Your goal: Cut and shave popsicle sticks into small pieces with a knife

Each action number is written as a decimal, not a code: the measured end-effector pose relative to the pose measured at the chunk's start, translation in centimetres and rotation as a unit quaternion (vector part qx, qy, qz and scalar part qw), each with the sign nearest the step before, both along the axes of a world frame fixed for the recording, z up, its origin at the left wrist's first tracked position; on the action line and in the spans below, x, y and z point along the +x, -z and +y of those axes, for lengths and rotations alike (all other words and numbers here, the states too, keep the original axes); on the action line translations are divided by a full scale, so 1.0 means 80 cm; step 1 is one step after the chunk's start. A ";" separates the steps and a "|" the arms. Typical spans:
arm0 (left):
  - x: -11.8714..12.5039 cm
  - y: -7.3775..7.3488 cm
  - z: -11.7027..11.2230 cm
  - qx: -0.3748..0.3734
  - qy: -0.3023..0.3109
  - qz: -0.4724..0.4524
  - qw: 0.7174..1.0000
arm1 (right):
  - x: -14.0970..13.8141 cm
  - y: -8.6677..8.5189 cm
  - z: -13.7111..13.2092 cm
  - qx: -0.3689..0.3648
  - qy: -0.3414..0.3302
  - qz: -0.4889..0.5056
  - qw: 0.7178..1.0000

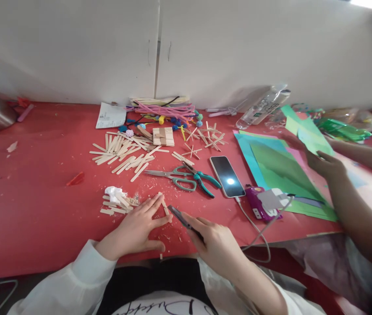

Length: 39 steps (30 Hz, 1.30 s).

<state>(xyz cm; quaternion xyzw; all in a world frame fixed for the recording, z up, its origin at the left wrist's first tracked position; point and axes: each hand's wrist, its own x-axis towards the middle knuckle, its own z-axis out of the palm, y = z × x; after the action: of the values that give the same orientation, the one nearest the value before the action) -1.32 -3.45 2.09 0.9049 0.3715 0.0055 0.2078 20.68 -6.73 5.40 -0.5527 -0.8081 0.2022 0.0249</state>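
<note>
My left hand [140,229] lies with fingers spread on the red tabletop, its fingertips holding down a wooden craft stick [165,206]. In my right hand [217,240] is a utility knife [186,222], gripped with its tip close to the lower end of that stick. Whether the blade touches the wood I cannot tell. Wood shavings [153,186] are scattered around. Left of my left hand lies a small heap of cut stick pieces [116,205] with a crumpled white tissue [115,194]. Scissors [175,177] and teal-handled pliers [202,179] lie beyond my hands.
Loose craft sticks [120,151], a banded stick bundle [163,137] and pink pipe cleaners [162,110] lie farther back. To the right are a phone [227,176] on a cable, a purple box [261,203] and coloured paper [280,170]. Another person's hand [328,164] holds green paper there.
</note>
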 end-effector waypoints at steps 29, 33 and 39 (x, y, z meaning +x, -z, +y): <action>-0.001 0.003 -0.001 0.017 0.002 -0.003 1.000 | -0.002 0.012 -0.009 0.100 -0.012 -0.029 0.994; -0.001 0.003 -0.001 0.015 0.001 -0.003 1.000 | -0.002 0.013 -0.012 0.107 -0.016 -0.020 0.994; -0.002 0.002 -0.001 0.017 0.004 -0.002 1.000 | -0.005 0.009 -0.009 0.108 -0.013 -0.035 0.993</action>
<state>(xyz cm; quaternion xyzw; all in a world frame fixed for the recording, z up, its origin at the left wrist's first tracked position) -1.46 -3.54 1.95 0.9096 0.3676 0.0126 0.1932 20.25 -7.44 4.65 -0.5428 -0.8328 0.0945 0.0532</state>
